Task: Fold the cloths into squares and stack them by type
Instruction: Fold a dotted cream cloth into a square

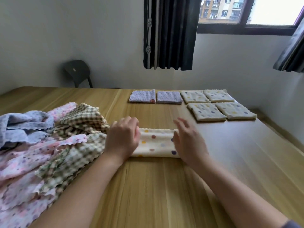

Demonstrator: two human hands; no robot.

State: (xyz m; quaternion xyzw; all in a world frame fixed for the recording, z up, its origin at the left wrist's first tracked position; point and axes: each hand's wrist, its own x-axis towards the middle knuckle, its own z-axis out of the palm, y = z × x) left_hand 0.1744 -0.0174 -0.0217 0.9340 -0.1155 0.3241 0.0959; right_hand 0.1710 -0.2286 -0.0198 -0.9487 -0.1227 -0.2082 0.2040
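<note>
Head view: dotted cloth (158, 143) lies half-folded between the hands. Left hand (122, 137) curls over its end, grip unclear; right hand (187, 140) is relaxed and spread. Six folded squares (206, 111) lie beyond the hands — unfolded pile (41, 145) remains left of them.

Soft daylight enters through the dark-framed glass window (246, 12), overexposed at its right pane, while motion blur smears both hands below it.
</note>
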